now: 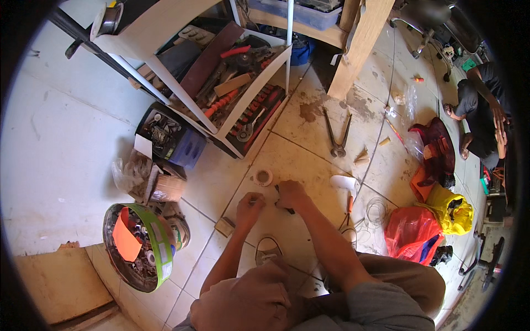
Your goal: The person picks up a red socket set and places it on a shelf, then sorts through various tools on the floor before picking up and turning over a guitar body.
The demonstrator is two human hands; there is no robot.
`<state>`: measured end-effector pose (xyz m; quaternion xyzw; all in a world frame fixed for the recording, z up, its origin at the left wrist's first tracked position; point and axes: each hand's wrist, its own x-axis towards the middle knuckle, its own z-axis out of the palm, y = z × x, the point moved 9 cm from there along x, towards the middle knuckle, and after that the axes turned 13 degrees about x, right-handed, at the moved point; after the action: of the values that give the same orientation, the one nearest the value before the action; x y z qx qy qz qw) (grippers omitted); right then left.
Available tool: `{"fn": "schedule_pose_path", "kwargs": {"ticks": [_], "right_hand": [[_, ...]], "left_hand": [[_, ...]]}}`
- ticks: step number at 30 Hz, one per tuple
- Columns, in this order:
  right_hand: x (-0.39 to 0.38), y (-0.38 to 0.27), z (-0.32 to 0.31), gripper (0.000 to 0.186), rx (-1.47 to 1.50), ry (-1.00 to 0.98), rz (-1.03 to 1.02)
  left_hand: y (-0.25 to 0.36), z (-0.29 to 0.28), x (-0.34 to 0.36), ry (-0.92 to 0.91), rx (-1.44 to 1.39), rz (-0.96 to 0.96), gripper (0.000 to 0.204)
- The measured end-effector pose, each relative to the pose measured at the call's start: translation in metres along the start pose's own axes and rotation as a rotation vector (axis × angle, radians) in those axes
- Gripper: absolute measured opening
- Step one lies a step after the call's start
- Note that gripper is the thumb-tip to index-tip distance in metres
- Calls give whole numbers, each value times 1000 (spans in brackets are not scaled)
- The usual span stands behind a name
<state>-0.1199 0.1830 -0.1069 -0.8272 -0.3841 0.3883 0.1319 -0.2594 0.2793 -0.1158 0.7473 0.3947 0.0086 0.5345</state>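
My left hand [250,209] is closed in a pinch above the tiled floor, and whatever it holds is too small to make out. Close beside it, my right hand [293,196] is wrapped round a slim dark tool [277,190], whose kind is mostly hidden by the fingers. Just beyond both hands lies a roll of tape [263,177] on the tiles. A small wooden block [224,227] rests left of my left forearm. To the right of my right hand are a white cylinder [343,182] and an orange-handled tool [350,204].
Pincers [338,144] lie open ahead. A tool-filled shelf [221,135] stands ahead left, above a green round tin [160,248] of small parts. Red [406,229] and yellow bags [461,218] and a wire coil [376,212] are right. Another person [483,110] sits far right.
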Motion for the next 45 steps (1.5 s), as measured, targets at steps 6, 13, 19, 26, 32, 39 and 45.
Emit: {"fn": "schedule_pose_path", "kwargs": {"ticks": [6, 13, 19, 26, 32, 39, 45], "right_hand": [[-22, 28, -20, 46, 777, -336, 167], [-23, -24, -61, 45, 1020, -317, -71], [-33, -54, -95, 36, 1102, -238, -206], [-42, -67, -123, 27, 1234, -224, -403], [-50, -68, -139, 27, 1155, -123, -423], [-48, -67, -141, 33, 1173, -116, -362], [-45, -68, -140, 29, 1110, -77, -411]], "left_hand": [[-1, 19, -2, -166, -218, -47, 35], [43, 18, -17, -256, -424, 4, 38], [89, -18, -22, -90, -409, 103, 34], [128, -35, -23, -76, -484, 169, 28], [143, -43, -27, -60, -511, 160, 25], [134, -35, -24, -148, -573, 34, 31], [134, -33, -23, -189, -553, 40, 26]]}}
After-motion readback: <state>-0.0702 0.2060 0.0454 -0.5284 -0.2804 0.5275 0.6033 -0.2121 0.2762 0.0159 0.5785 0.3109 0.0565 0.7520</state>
